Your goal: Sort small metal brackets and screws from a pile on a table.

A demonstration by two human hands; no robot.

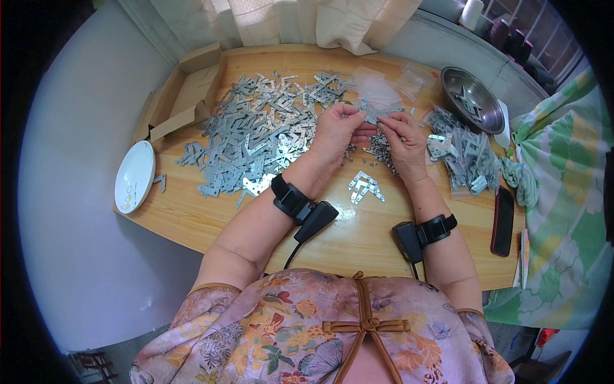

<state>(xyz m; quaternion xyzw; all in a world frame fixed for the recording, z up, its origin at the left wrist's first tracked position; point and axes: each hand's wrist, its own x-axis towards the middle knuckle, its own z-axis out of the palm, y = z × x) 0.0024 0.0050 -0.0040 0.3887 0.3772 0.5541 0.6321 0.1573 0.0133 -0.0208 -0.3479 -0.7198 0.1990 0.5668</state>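
My left hand [339, 131] is closed, with thumb and fingers pinching a small flat grey metal corner bracket [370, 118] above the table. Close against it, my right hand [405, 142] has its thumb and fingertips pressed together at the bracket's other end. Whether a screw is between those fingertips is too small to tell. Beneath and between the hands lies a pile of small screws [378, 151]. Nearer to me, a few L-shaped corner brackets [365, 187] lie nested on the wood. A large heap of loose corner brackets [256, 131] spreads left of my left hand.
Clear zip bags [376, 82] lie beyond my hands. Filled bags [472, 159] are piled at right, below a steel bowl [491, 115] with brackets inside. A phone [503, 221] lies at the right edge. An open cardboard box [192, 89] and a white plate [135, 177] stand at left.
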